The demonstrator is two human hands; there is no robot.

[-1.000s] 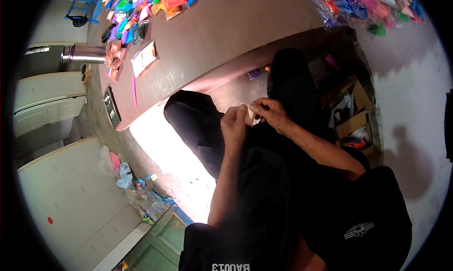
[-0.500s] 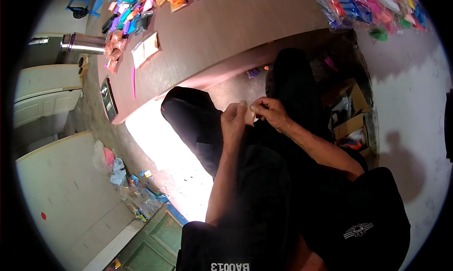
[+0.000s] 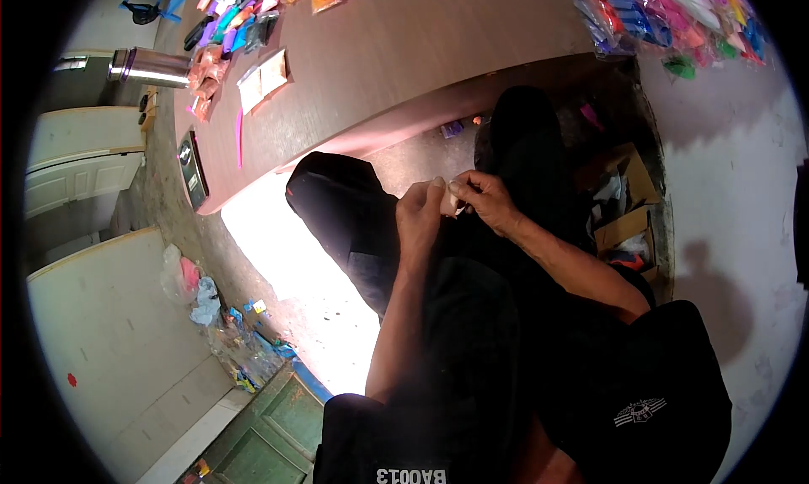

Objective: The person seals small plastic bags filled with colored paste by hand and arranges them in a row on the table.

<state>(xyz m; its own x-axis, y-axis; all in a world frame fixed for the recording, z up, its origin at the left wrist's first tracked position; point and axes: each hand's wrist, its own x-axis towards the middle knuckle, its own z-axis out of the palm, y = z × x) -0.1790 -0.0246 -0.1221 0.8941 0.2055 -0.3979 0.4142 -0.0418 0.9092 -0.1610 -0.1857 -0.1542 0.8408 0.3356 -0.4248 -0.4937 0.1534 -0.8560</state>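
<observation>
My left hand [image 3: 419, 212] and my right hand [image 3: 486, 201] are close together above my lap, fingertips nearly touching. Both are closed in a pinch on a small pale piece [image 3: 451, 204] between them; its exact form is too small to make out. Black trousers [image 3: 337, 193] cover my knees beneath the hands. On the brown table [image 3: 362, 62] beyond lie a pale packet [image 3: 263, 81], a thin pink strip [image 3: 239, 138] and a dark phone-like object [image 3: 192, 172].
Colourful packets [image 3: 240, 12] and a metal flask [image 3: 150, 67] are at the table's far left. More bagged packets [image 3: 666, 16] lie at upper right. Open cardboard boxes [image 3: 625, 227] stand right of my legs. Plastic litter [image 3: 244, 345] lies on the floor at left.
The view has shifted slightly, so the table items and floor litter sit a little differently in frame. My fingertips have moved slightly, and the pale piece shows more than half a second ago.
</observation>
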